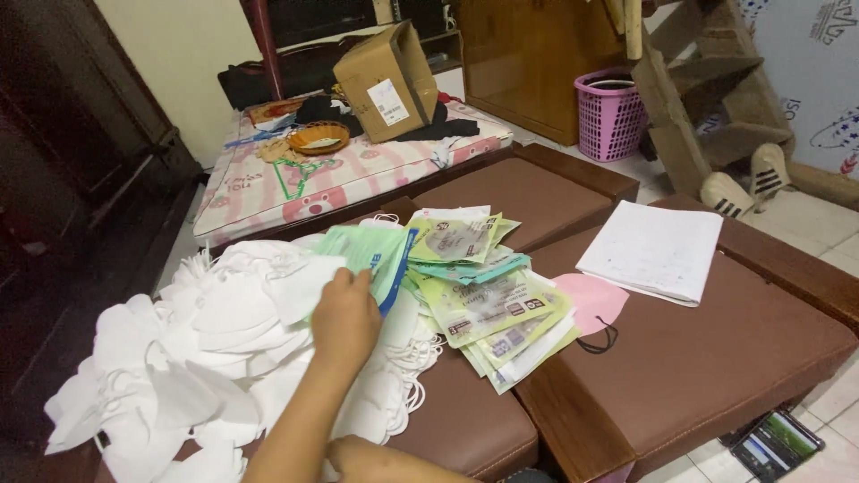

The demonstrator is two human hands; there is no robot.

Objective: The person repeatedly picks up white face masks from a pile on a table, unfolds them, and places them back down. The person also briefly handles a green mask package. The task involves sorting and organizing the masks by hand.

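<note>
My left hand (344,317) reaches forward over a heap of white face masks (206,349) lying on a brown padded seat (465,420). Its fingers grip the lower edge of a flat green packet with a blue stripe (371,255). Just right of it lies a fanned stack of several yellow-green and teal flat packets (488,304). A pink mask with a black ear loop (592,304) lies beside that stack. My right hand is out of sight; only a strip of bare skin (385,465) shows at the bottom edge.
A white sheet stack (651,250) lies on the right brown seat (716,358). Behind are a pink patterned mattress (340,174) with a cardboard box (386,82) and a small basket (318,138), and a pink laundry basket (610,114). A phone (777,444) lies on the tiled floor.
</note>
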